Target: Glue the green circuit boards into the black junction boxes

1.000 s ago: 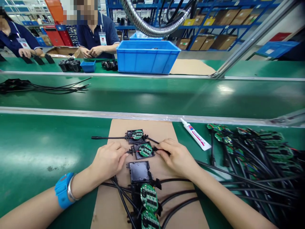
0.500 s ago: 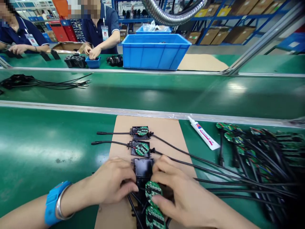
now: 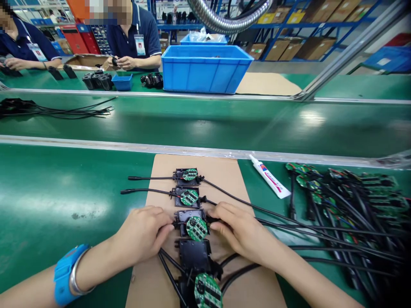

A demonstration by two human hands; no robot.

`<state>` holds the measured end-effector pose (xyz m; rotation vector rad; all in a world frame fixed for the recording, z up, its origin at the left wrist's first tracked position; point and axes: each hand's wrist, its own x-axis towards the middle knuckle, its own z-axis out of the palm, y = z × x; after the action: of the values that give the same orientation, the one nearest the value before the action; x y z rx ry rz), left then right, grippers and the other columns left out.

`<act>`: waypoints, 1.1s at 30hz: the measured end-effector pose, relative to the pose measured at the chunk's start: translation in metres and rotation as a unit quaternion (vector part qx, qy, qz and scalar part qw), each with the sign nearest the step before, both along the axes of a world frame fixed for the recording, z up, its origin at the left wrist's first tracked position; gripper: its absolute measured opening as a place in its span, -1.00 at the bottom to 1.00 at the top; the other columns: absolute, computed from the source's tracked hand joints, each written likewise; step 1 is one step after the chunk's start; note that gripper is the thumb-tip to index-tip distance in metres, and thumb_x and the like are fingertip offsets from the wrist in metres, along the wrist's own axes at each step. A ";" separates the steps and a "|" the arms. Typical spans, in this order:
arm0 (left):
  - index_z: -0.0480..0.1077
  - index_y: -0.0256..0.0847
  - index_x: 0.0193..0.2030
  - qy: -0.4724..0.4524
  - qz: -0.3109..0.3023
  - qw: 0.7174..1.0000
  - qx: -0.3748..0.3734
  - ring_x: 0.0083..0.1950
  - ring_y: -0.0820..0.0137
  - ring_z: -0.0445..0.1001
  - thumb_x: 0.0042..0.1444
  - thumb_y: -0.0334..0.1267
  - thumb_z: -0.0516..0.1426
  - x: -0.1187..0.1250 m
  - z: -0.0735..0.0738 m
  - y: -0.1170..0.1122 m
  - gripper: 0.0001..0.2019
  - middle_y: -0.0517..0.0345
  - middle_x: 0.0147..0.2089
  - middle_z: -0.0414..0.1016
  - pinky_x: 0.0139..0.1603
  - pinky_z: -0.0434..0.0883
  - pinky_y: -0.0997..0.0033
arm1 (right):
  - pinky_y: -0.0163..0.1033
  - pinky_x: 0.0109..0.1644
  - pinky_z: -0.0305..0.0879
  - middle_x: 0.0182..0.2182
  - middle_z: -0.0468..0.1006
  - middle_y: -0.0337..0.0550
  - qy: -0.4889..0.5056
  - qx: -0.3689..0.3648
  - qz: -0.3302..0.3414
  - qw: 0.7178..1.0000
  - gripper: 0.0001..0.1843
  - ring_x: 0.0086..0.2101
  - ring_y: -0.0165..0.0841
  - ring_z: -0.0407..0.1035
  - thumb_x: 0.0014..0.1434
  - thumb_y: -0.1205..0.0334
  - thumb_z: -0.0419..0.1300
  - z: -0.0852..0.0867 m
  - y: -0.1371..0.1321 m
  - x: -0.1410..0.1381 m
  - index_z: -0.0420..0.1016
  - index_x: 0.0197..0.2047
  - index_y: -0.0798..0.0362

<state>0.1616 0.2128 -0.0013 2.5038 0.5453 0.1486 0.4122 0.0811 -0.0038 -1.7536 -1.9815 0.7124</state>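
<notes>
My left hand (image 3: 144, 233) pinches the short cable at the left end of the third black plastic case (image 3: 183, 214) from the back. On the other side, my right hand (image 3: 239, 229) is closed on the black cable leaving that case's right end. A round green circuit board (image 3: 197, 228) lies tilted over this case, between my hands. Nearer to me is a bare black case (image 3: 194, 254), with another green circuit board (image 3: 208, 291) below it. Behind my hands, two cases hold their boards, the closer one with a green board (image 3: 189, 197). My fingers hide both cable ends.
Brown cardboard (image 3: 221, 171) lies under the cases. To the right are a white glue tube (image 3: 270, 177) and a pile of wired circuit boards (image 3: 359, 205). Beyond the metal rail stand a blue bin (image 3: 205, 70) and two co-workers. A flexible metal hose (image 3: 224, 21) hangs overhead.
The nearer board has moved up onto the third case, and both hands have shifted to its two ends. Across the line, a co-worker's hands have lifted out of the small blue tray.
</notes>
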 end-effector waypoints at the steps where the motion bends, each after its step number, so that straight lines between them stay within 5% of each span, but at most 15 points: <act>1: 0.38 -0.17 -0.32 0.006 -0.003 0.999 0.035 -0.35 0.29 0.40 0.26 -0.27 -0.02 0.001 -0.004 0.000 -0.80 0.17 -0.39 0.41 -0.35 0.34 0.27 | -0.20 -0.17 0.31 -0.28 0.42 -0.11 -0.030 0.017 -0.001 0.999 -0.88 -0.24 -0.32 0.32 0.31 0.29 0.02 -0.005 0.000 -0.001 0.36 -0.16 0.07; 4: 0.35 -0.20 -0.35 0.035 0.008 0.993 0.110 -0.34 0.23 0.37 0.24 -0.31 -0.02 0.002 -0.006 -0.001 -0.81 0.11 -0.38 0.36 -0.36 0.34 0.21 | -0.09 -0.12 0.29 -0.26 0.44 -0.08 -0.106 0.078 -0.001 0.991 -0.86 -0.20 -0.24 0.28 0.28 0.25 0.09 -0.008 -0.002 -0.007 0.40 -0.14 0.10; 7: 0.37 -0.22 -0.22 -0.011 -0.001 0.993 0.114 -0.26 0.25 0.34 0.25 -0.38 -0.02 0.000 0.007 -0.004 -0.85 0.07 -0.27 0.38 -0.30 0.33 0.22 | -0.06 -0.06 0.25 -0.19 0.44 -0.07 -0.094 0.116 0.004 0.989 -0.76 -0.14 -0.22 0.22 0.24 0.27 0.14 0.010 -0.008 -0.015 0.38 -0.01 0.08; 12: 0.35 -0.14 -0.13 -0.032 -0.127 0.989 -0.064 -0.18 0.32 0.36 0.26 -0.21 0.07 -0.009 0.016 -0.022 -0.89 0.16 -0.22 0.40 -0.12 0.33 0.25 | -0.15 -0.15 0.26 -0.26 0.35 -0.13 0.074 -0.058 0.036 0.995 -0.73 -0.17 -0.25 0.20 -0.01 0.17 0.35 0.038 -0.027 -0.043 0.38 -0.28 0.05; 18: 0.36 -0.15 -0.19 -0.066 -0.149 0.983 -0.086 -0.21 0.42 0.35 0.26 -0.32 0.07 -0.018 -0.003 -0.031 -0.95 0.23 -0.26 0.42 -0.09 0.30 0.42 | -0.24 -0.24 0.17 -0.32 0.26 -0.17 0.078 -0.009 0.023 0.997 -0.70 -0.26 -0.34 0.17 -0.12 0.38 0.32 0.029 -0.046 -0.068 0.20 -0.46 0.10; 30: 0.36 -0.17 -0.24 -0.052 -0.162 0.985 -0.028 -0.26 0.39 0.38 0.26 -0.40 -0.02 -0.017 -0.003 -0.032 -0.85 0.19 -0.31 0.43 -0.22 0.30 0.41 | -0.29 -0.43 -0.03 -0.43 0.28 -0.25 0.021 0.050 0.051 0.997 -0.87 -0.48 -0.47 0.13 0.12 0.40 0.04 0.012 -0.058 -0.078 0.15 -0.42 0.05; 33: 0.34 -0.19 -0.23 -0.074 -0.158 0.984 -0.027 -0.28 0.40 0.38 0.26 -0.40 -0.02 -0.019 0.000 -0.031 -0.86 0.18 -0.32 0.42 -0.22 0.31 0.41 | -0.31 -0.42 0.02 -0.45 0.30 -0.26 0.057 0.015 0.027 0.998 -0.84 -0.46 -0.45 0.16 0.09 0.32 0.17 0.021 -0.049 -0.070 0.19 -0.39 0.05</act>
<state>0.1424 0.1817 -0.0011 2.4646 0.0861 0.1933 0.3422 0.0319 0.0173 -1.6112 -1.9598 0.7775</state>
